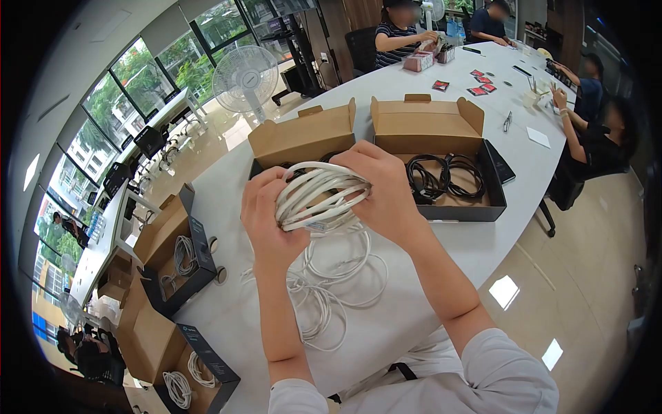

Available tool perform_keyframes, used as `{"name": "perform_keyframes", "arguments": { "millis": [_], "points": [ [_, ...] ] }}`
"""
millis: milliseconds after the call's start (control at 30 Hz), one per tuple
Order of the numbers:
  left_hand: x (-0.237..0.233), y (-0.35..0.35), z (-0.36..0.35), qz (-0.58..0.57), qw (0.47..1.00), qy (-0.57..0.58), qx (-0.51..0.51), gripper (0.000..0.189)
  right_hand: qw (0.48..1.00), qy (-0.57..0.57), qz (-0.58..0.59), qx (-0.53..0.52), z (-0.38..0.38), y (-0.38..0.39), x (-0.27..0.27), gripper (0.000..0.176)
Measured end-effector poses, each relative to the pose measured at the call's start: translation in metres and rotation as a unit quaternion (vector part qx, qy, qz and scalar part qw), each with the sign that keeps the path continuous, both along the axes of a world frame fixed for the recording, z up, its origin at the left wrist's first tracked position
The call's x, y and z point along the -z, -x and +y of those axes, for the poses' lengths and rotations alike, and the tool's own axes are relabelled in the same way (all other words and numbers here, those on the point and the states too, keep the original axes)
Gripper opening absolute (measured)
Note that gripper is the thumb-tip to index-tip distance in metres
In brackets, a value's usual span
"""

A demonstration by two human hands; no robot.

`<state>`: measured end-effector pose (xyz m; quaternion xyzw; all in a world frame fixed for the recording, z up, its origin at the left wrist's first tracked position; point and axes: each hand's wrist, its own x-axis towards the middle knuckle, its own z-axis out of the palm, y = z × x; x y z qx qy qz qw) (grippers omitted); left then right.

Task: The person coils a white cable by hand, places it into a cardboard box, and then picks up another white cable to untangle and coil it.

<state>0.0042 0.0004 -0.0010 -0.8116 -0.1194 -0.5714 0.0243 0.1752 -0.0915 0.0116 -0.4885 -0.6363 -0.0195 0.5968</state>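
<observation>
A thick coil of white cable (323,196) is held up above the table between my two hands. My left hand (265,214) wraps around its left side, thumb underneath. On the other side, my right hand (379,186) grips the coil's upper right edge, its fingers curled over. Below lies a loose tangle of white cables (324,290) on the white table (407,290). Just behind my hands stand two open cardboard boxes; the right box (455,212) contains coiled black cables (445,178). The left box (303,134) is partly hidden by my hands.
At the left edge, one open box (183,286) holds a grey cable coil and a nearer one (214,386) holds white coils. Red packets (483,88), a white card (538,137) and other people are farther along the table. A fan (246,79) stands behind.
</observation>
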Motion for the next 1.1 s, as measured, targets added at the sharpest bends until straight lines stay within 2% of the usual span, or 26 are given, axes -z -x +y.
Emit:
{"name": "perform_keyframes", "arguments": {
  "millis": [233, 333, 400, 500, 567, 633, 767, 900, 967, 1033, 1100],
  "points": [
    [-0.010, 0.003, -0.007, -0.015, 0.993, -0.096, -0.069, 0.039, 1.000, -0.026, -0.010, 0.000, 0.001, 0.004, 0.001, 0.037],
    [0.008, -0.003, 0.000, -0.102, 0.987, -0.113, -0.058, 0.039, 0.998, -0.060, -0.026, 0.015, -0.004, 0.007, -0.004, 0.036],
    [0.012, -0.007, -0.002, -0.169, 0.984, -0.047, -0.032, 0.040, 0.996, -0.085, -0.025, 0.026, -0.006, 0.009, -0.005, 0.036],
    [0.013, -0.009, -0.002, -0.206, 0.977, -0.014, -0.052, 0.047, 0.993, -0.113, -0.012, 0.036, -0.004, 0.013, -0.002, 0.036],
    [-0.006, 0.002, -0.023, -0.098, 0.984, 0.035, -0.146, 0.046, 0.990, -0.131, -0.017, 0.042, -0.002, 0.014, -0.001, 0.036],
    [-0.009, 0.000, -0.026, -0.103, 0.984, 0.061, -0.129, 0.039, 0.988, -0.144, -0.027, 0.042, -0.003, 0.015, -0.003, 0.035],
    [-0.010, -0.001, -0.024, -0.113, 0.982, 0.134, -0.066, 0.031, 0.986, -0.158, -0.033, 0.036, -0.007, 0.014, -0.006, 0.034],
    [-0.002, -0.002, -0.005, -0.135, 0.976, 0.139, 0.095, 0.033, 0.982, -0.175, -0.055, 0.035, -0.010, 0.015, -0.010, 0.035],
    [0.004, -0.002, -0.007, -0.136, 0.922, 0.249, 0.262, 0.035, 0.980, -0.183, -0.061, 0.040, -0.012, 0.016, -0.010, 0.036],
    [-0.001, 0.004, -0.020, -0.106, 0.855, 0.408, 0.301, 0.054, 0.982, -0.170, -0.061, 0.053, -0.016, 0.013, -0.011, 0.035],
    [-0.012, 0.007, -0.029, -0.096, 0.794, 0.493, 0.342, 0.076, 0.985, -0.152, -0.052, 0.061, -0.022, 0.013, -0.015, 0.033]
  ]
}}
